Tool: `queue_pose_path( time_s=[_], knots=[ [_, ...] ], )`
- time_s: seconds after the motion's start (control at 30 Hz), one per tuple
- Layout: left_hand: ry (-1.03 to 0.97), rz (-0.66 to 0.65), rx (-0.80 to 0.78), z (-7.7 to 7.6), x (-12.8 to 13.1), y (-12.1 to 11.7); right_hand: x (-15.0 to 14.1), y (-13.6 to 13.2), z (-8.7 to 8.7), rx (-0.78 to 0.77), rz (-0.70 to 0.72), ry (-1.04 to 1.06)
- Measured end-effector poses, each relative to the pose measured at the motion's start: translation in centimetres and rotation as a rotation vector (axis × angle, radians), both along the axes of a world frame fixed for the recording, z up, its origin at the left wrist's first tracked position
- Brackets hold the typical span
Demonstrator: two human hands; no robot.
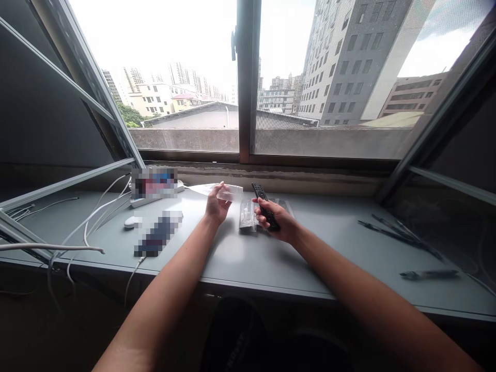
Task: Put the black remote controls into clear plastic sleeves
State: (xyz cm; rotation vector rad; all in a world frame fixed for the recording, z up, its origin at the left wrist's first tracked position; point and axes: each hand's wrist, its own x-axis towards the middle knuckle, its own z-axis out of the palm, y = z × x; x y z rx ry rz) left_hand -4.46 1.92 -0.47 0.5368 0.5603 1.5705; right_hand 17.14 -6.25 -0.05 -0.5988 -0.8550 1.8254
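Note:
My right hand (pixel 279 219) is closed round a black remote control (pixel 264 204), which points away from me toward the window. My left hand (pixel 216 205) pinches a clear plastic piece (pixel 230 192), held just above the grey desk (pixel 248 253). Between the two hands a clear plastic package (pixel 247 214) lies flat on the desk, partly under the remote. Both forearms reach in from the bottom of the head view.
A white mouse (pixel 132 222), a blurred dark flat object (pixel 157 235) and a white power strip (pixel 155 196) with several white cables (pixel 93 217) lie on the left. Dark pens or cables (pixel 395 230) lie on the right. A large window (pixel 248 77) stands behind the desk.

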Motion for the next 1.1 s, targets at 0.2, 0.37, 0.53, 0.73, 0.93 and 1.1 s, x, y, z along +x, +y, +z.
queue_pose_path(
  time_s=[0.2,0.37,0.53,0.73,0.93,1.1],
  knots=[
    [0.009,-0.005,0.008,-0.03,0.03,0.01,0.0,-0.28,0.46,-0.013,0.04,-0.006],
    [0.015,-0.004,0.012,-0.13,0.0,0.09,0.15,-0.16,0.61,-0.023,0.096,0.034],
    [0.024,0.0,0.01,-0.19,-0.02,0.2,0.28,-0.07,0.59,-0.016,0.118,0.109],
    [0.025,-0.007,0.015,-0.3,-0.06,0.31,-0.1,-0.22,0.76,-0.039,0.017,0.13],
    [0.019,-0.001,0.012,-0.19,-0.03,0.17,-0.42,-0.14,0.91,-0.126,-0.122,0.021],
    [0.017,-0.005,0.008,-0.07,-0.02,0.02,-0.11,0.23,0.68,-0.1,-0.033,0.095]
  ],
)
